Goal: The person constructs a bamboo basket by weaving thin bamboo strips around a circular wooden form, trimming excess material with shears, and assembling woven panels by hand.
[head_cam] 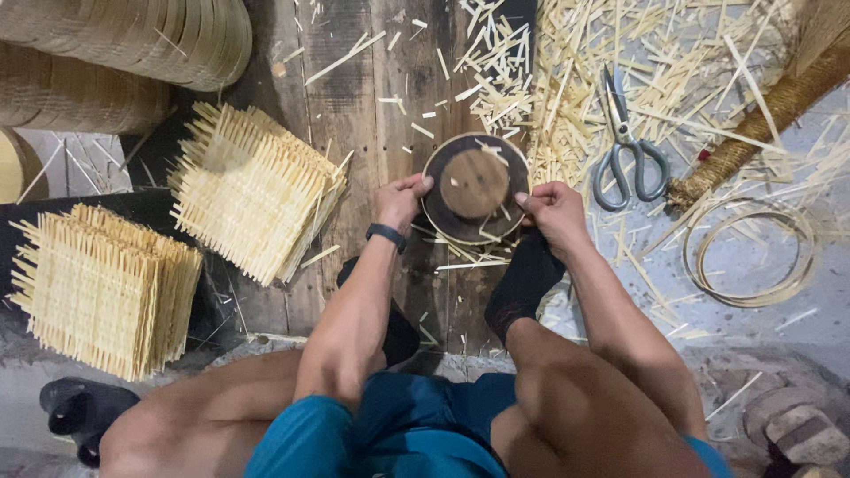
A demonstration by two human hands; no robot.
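A round dark wooden disc with a lighter brown circle at its middle lies on the plank floor in front of me. My left hand grips its left rim, a black band on the wrist. At the disc's right rim my right hand holds on, thumb on top. My feet in black socks rest just below the disc.
Two stacks of woven bamboo mats lie at left. Grey-handled scissors rest among bamboo slivers at upper right. Coiled bamboo hoops and a rope-wrapped pole are at right. Stacked round baskets sit upper left.
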